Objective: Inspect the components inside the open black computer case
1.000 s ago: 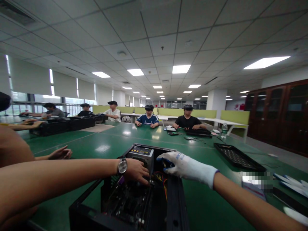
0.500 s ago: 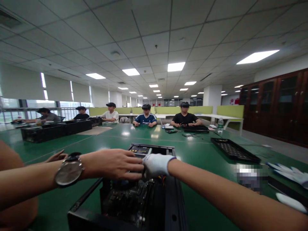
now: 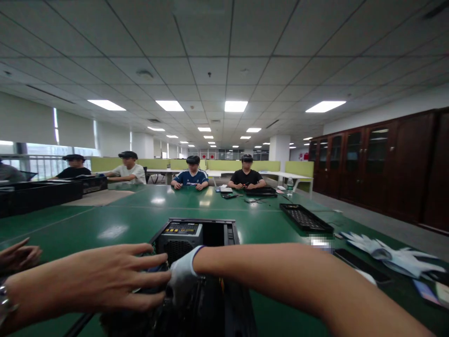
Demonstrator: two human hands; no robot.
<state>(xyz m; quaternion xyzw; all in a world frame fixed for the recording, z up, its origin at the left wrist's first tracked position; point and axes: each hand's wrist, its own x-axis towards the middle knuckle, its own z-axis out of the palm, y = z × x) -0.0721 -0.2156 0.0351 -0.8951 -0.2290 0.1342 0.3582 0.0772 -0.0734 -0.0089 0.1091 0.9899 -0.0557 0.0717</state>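
An uncovered black computer case (image 3: 242,299) lies in front of me, its power supply (image 3: 184,229) at the far end. My left hand (image 3: 112,274) is bare, back upward, with a metal-banded watch (image 3: 5,299) on the wrist. Its fingers are spread over the case's left side, the tips close to the glove. In a white-grey glove, my right hand (image 3: 184,276) reaches down inside, just in front of the power supply. Its fingers look curled, but their tips and anything in them are hidden. Dark parts below the hands are too dim to make out.
Another person's hand (image 3: 21,255) is at the left edge. On the green table (image 3: 133,215) lie a black perforated panel (image 3: 305,217), white gloves (image 3: 396,257) and a dark flat object (image 3: 361,264). Black cases (image 3: 38,194) stand left. Several people sit opposite.
My view has turned right, so the room has shifted left in the picture. The fingers of my left hand have spread wider. My gloved right hand now bends down more steeply into the case.
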